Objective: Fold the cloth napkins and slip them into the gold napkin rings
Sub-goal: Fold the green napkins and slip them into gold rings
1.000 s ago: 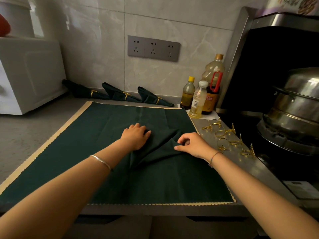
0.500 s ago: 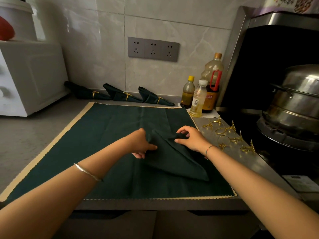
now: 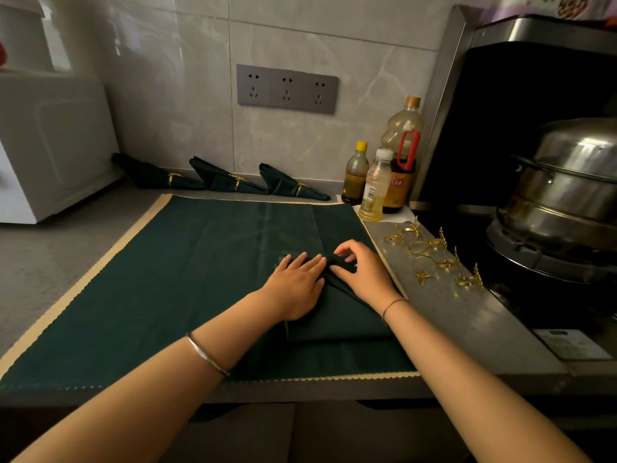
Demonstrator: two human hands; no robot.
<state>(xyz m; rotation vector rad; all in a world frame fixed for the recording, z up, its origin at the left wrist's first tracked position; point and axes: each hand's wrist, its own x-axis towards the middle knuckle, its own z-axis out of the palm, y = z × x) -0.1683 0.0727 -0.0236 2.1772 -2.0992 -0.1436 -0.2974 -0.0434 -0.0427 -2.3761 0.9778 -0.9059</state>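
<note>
A dark green napkin (image 3: 337, 322) is seen partly folded on the right part of a large green mat (image 3: 167, 279) with a cream scalloped border, which is spread over the grey worktop (image 3: 40, 259). The napkin's far end is narrowed to a point under both hands, while its near end lies broad and flat, well short of the front edge of the mat.

The left hand (image 3: 293, 289) is laid flat on the napkin, palm down, with the fingers straight and close together, pressing the cloth. A silver bangle (image 3: 207, 354) is worn on that forearm. The right hand (image 3: 362, 274) is set just beside it, its fingers bent and their tips resting on the fold at the narrow end; whether the cloth is pinched between thumb and forefinger cannot be told. A thin bracelet (image 3: 394, 304) is worn on that wrist.

Several gold napkin rings (image 3: 445, 263) with leaf ornaments are scattered on the bare strip of worktop just right of the mat, apart from the napkin and from both hands.

Three finished napkins (image 3: 223, 180), each already held in a gold ring, are lined up against the tiled wall behind the mat. Three bottles (image 3: 375, 187) are grouped at the far right corner of the mat, below a grey socket panel (image 3: 287, 89). A steel steamer pot (image 3: 567, 182) is seen on the stove at the right, and a white appliance (image 3: 50, 142) at the left.
</note>
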